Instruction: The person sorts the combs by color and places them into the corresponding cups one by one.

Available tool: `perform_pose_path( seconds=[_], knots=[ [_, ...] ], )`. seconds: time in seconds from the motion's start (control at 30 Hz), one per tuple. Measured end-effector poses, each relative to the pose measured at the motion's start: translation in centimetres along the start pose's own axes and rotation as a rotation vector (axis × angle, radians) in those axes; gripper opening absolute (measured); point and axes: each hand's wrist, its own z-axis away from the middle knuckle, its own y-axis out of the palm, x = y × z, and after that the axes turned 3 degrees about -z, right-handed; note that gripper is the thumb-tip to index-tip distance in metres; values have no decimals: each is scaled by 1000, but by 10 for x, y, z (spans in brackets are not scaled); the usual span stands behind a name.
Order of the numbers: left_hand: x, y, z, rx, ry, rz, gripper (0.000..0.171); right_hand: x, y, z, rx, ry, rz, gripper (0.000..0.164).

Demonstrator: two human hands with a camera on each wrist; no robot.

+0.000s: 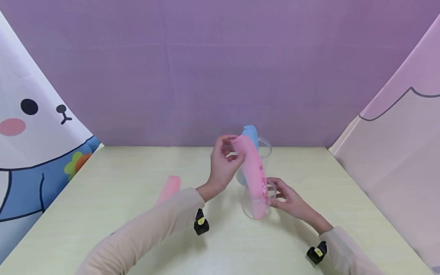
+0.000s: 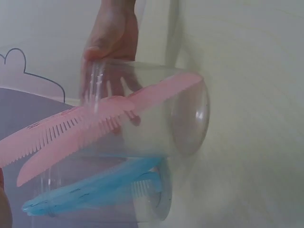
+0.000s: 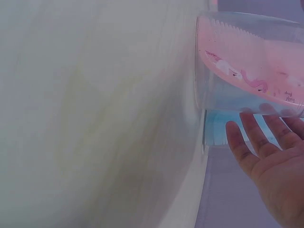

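My left hand (image 1: 221,162) pinches the toothed upper end of a pink comb (image 1: 250,162), which slants down into a clear plastic cup (image 1: 246,208). The left wrist view shows two overlapping pink combs at this cup, one (image 2: 171,88) reaching down near its bottom. Flamingo prints mark the pink surface (image 3: 256,80) in the right wrist view. My right hand (image 1: 288,198) holds the cup from its right side, thumb and fingers around the wall near the rim. Just behind stands a second clear cup (image 1: 270,149) with blue combs (image 2: 90,192) leaning in it.
Another pink piece (image 1: 169,188) lies on the pale wooden table (image 1: 117,183), partly hidden by my left sleeve (image 1: 161,221). A purple cloth (image 1: 165,76) hangs along the table's back edge, with printed cloths at both sides.
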Motion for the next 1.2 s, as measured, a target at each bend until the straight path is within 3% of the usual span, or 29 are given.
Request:
perform_pose_path(
  seconds=[0.17,0.37,0.67,1.0,1.2],
  knots=[
    [-8,5,10,23,-30,-38,44,0,0,0,-2,-8,-8,55],
    [-4,9,17,58,-47,-58,43,1,0,1,-1,-7,-9,56],
    [3,11,23,103,-68,-66,44,1,-1,1,1,-7,0,56],
    [-1,10,26,163,-54,-97,45,1,-1,1,-4,-22,-6,56],
    [25,10,23,178,21,-192,49,1,-1,1,1,-29,-10,56]
  ],
)
